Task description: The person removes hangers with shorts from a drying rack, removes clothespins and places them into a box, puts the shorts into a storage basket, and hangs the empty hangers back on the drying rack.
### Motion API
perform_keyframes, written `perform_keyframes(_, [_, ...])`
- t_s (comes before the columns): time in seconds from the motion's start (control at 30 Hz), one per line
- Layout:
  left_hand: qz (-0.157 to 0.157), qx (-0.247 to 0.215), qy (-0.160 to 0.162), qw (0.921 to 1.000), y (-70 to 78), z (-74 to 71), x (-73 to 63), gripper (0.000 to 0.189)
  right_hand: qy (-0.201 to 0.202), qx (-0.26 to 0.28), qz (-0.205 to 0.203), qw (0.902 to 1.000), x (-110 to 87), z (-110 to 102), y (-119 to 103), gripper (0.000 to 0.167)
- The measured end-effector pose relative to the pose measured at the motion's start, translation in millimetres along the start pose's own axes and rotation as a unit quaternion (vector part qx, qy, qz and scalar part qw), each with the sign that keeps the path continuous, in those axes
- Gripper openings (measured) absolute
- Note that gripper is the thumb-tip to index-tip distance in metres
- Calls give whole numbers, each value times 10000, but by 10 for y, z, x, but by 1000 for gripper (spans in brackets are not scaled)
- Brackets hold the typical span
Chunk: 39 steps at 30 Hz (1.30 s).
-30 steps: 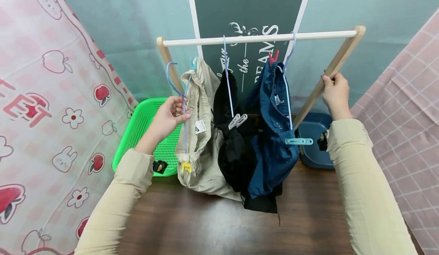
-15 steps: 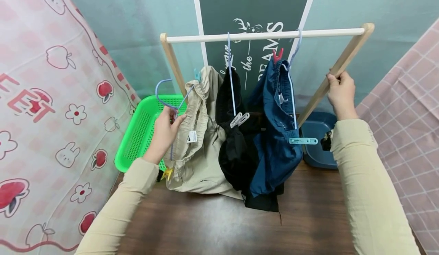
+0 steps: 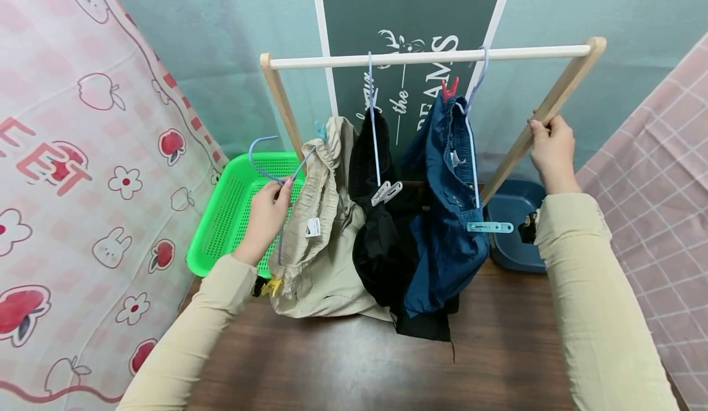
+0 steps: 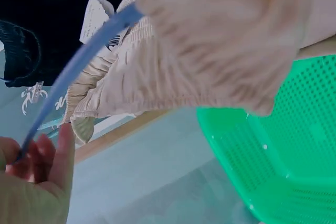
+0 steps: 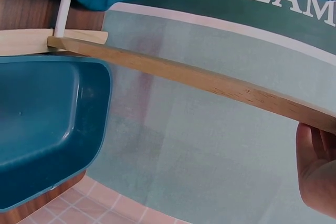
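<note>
My left hand [image 3: 266, 214] pinches a blue wire hanger [image 3: 260, 168] just below its hook. Beige elastic-waist pants [image 3: 321, 190] hang from that hanger, fixed by a light blue clothespin [image 3: 321, 131] and a yellow clothespin [image 3: 272, 285]. The hanger's hook is off the white rail [image 3: 431, 58], lower and to its left. My right hand [image 3: 554, 153] grips the wooden upright [image 3: 514, 156] at the rack's right end. Still on the rail are a black garment [image 3: 383, 239] with white clothespins [image 3: 386, 193] and blue pants [image 3: 447, 214] with red and light blue clothespins.
A green perforated basket [image 3: 221, 220] stands on the floor behind my left hand. Beside the rack's right leg sits a dark blue basin [image 3: 511, 254]. Patterned cloth [image 3: 138, 263] hangs at the left, pink checked cloth [image 3: 652, 202] at the right. Brown wood floor [image 3: 354, 374] lies in front.
My left hand has moved down and left with the hanger and the beige pants, which now sit lower and farther from the rail. The right hand keeps its grip on the upright.
</note>
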<state>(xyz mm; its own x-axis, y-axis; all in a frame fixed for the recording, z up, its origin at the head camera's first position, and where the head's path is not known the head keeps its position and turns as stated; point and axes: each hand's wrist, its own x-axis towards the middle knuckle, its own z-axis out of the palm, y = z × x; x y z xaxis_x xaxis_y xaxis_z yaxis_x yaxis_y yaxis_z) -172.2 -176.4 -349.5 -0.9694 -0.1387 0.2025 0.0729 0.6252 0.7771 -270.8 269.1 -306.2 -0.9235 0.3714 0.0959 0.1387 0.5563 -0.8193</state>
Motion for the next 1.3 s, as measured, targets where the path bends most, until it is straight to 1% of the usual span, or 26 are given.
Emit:
perform_keyframes(0.03, [-244,-310,-72,9992,-2,-6,-3,43,-21,12,-11,10000,4,2,3,54])
perform_keyframes(0.07, [-495,-633,-158,9966,-1,-15,-8,44,-36,18,-18,10000,7,4,5,54])
perform_keyframes(0.13, [-944,-1192,-385,9876,-5,-42,-14,47,-82,43,-26,10000,12,6,8,54])
perform_keyframes(0.2, [-1269,-1595,-645,9769,-10,-78,-17,49,-82,73,-18,9999,15,9,10,54])
perform_keyframes(0.3, [-1519,-1968,-1028,9631,-25,-147,-23,52,-54,70,-38,10000,9,7,10,54])
perform_keyframes(0.4, [-1611,-2107,-1282,9556,-44,-209,-31,53,17,80,-59,9999,3,-5,13,53])
perform_keyframes(0.43, [-1656,-2170,-1332,9528,-53,-227,-38,53,30,53,-68,10000,0,-10,15,53])
perform_keyframes(0.5, [-1725,-2225,-1358,9499,-79,-259,-52,53,72,38,-64,9999,-2,-10,19,53])
perform_keyframes(0.53, [-1759,-2300,-1325,9480,-95,-271,-60,54,84,44,-62,9999,-3,-8,21,52])
perform_keyframes(0.6, [-1819,-2562,-1217,9415,-131,-292,-76,54,89,50,-44,9999,-2,-3,22,52])
perform_keyframes(0.67, [-1790,-2833,-1068,9361,-165,-307,-92,54,42,65,-37,10000,1,1,22,52])
perform_keyframes(0.73, [-1708,-3191,-908,9277,-202,-321,-104,52,-19,89,-33,10000,4,1,22,53])
perform_keyframes(0.8, [-1612,-3520,-746,9190,-229,-335,-118,45,-50,92,-38,9999,5,-3,23,54])
perform_keyframes(0.87, [-1547,-3847,-481,9087,-261,-341,-123,40,-42,94,-57,9999,4,-5,24,54])
perform_keyframes(0.93, [-1528,-4091,-214,8993,-284,-350,-128,41,21,73,-94,9999,0,-7,25,53])
perform_keyframes(1.0, [-1582,-4239,97,8917,-305,-362,-129,44,57,71,-116,9999,-2,-9,26,53])
perform_keyframes(1.03, [-1610,-4264,247,8898,-316,-366,-128,46,64,81,-122,9999,-3,-9,27,52])
perform_keyframes(1.07, [-1624,-4256,365,8895,-324,-376,-130,46,55,93,-133,9999,-2,-10,29,52])
perform_keyframes(1.17, [-1713,-4310,772,8826,-342,-395,-136,48,11,131,-125,9998,1,-8,31,53])
perform_keyframes(1.23, [-1723,-4342,970,8788,-351,-407,-133,50,-7,159,-128,9998,7,-7,35,53])
perform_keyframes(1.3, [-1760,-4539,1136,8661,-361,-427,-126,50,-2,152,-121,9998,14,-3,37,53])
